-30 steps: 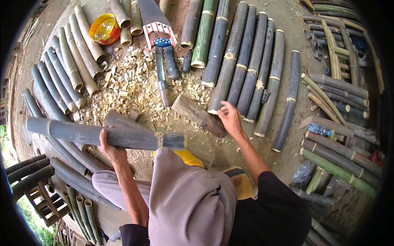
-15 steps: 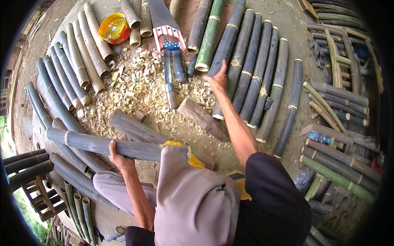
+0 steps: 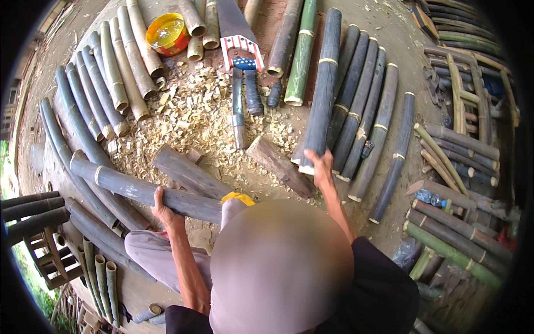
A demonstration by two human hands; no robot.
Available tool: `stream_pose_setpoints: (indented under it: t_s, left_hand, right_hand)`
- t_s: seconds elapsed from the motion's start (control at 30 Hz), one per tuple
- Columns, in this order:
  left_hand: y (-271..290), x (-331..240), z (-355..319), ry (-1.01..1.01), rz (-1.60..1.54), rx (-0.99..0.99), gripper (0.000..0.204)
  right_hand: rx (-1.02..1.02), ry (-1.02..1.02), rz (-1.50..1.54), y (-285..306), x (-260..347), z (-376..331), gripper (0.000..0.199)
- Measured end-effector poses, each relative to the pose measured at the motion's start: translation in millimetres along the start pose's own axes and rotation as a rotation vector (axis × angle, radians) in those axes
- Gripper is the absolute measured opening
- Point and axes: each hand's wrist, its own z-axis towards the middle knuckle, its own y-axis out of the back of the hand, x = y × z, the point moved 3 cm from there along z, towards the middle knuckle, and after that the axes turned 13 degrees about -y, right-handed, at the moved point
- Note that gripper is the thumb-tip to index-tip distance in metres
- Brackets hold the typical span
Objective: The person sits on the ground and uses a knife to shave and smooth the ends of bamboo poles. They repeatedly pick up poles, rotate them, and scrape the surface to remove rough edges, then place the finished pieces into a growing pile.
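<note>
My left hand is closed round a dark grey bamboo pole, which lies slanting across my lap at the left. Its right end goes out of sight behind my knee. At the right, my right hand grips the near end of another dark bamboo pole, which overlaps the row beside it and points away from me. Between the two hands, a rough wooden block lies on the ground. Just behind it is a blade-like tool. A round blur hides part of my lap.
Wood chips cover the middle ground. A saw with a striped handle lies beyond them, near a red and yellow tub of liquid. Bamboo lengths line the left, a green one the middle, stacked poles the right.
My right hand has come nearer and closed on the end of a dark pole, which is drawn toward me out of the row. My left hand still holds its pole, little moved.
</note>
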Motion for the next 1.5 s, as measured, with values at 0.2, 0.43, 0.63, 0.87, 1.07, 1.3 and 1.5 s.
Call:
stream_pose_setpoints:
  t_s: [0.2, 0.43, 0.63, 0.87, 1.07, 1.3, 1.5]
  left_hand:
    - [14.3, 2.7, 7.5, 0.013, -0.003, 0.01, 0.025]
    - [8.3, 5.7, -0.7, 0.018, -0.006, 0.045, 0.025]
    - [28.3, 14.5, 3.4, 0.058, -0.011, 0.025, 0.027]
    - [40.3, 16.9, 11.9, 0.096, -0.017, 0.019, 0.026]
    - [28.6, 19.4, 14.8, 0.153, -0.061, 0.001, 0.024]
    - [23.6, 37.5, 25.6, 0.225, -0.039, -0.038, 0.023]
    - [21.3, 34.7, 19.2, 0.248, -0.119, 0.075, 0.028]
  right_hand:
    - [0.141, -0.102, -0.154, -13.4, 2.2, -76.1, 0.061]
    - [0.38, -0.181, -0.016, -54.8, 24.4, -102.6, 0.058]
    - [0.437, -0.239, 0.158, -70.5, 34.0, -111.9, 0.053]
    - [0.134, -0.133, 0.021, -3.3, 30.1, -112.4, 0.053]
    - [-0.022, -0.057, -0.186, 35.5, 16.4, -128.5, 0.064]
    - [0.172, -0.063, -0.32, -1.2, 16.7, -154.8, 0.08]
    - [0.486, -0.016, -0.492, -59.1, 37.5, -143.1, 0.082]
